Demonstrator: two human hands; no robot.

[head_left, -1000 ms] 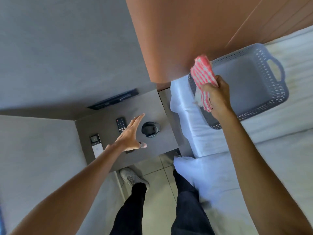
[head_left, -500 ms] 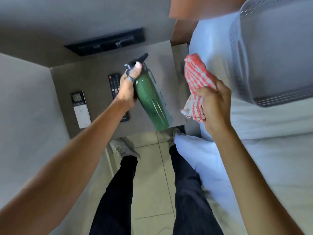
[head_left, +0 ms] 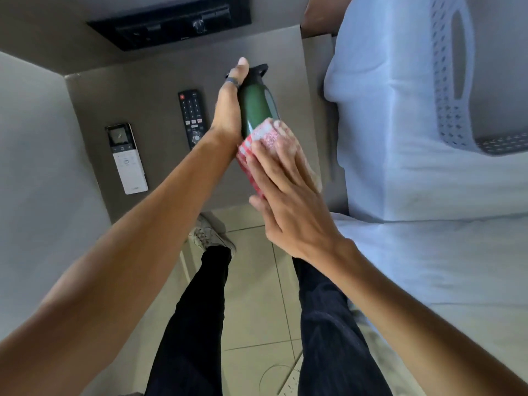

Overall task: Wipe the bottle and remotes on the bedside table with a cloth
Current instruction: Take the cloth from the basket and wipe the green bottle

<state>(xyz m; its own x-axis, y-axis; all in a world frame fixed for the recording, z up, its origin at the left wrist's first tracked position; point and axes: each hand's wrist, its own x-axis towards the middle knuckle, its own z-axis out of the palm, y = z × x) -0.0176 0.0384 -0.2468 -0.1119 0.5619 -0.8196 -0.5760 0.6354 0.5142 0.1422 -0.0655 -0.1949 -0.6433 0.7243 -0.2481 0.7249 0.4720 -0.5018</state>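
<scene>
My left hand (head_left: 228, 110) grips the green bottle (head_left: 258, 110) near its cap; my right hand (head_left: 285, 201) presses the red checked cloth (head_left: 257, 144) flat against its smooth, probably slippery, rigid body.

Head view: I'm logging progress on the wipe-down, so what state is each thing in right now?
Green bottle: lifted off the table, cap on.
Left hand: grip closed on the bottle.
Right hand: pressing the cloth to the bottle.
Striped cloth: wrapped over the bottle's lower body.
Black remote: flat on the bedside table, untouched.
White remote: flat, untouched.
Basket: on the bed.
</scene>
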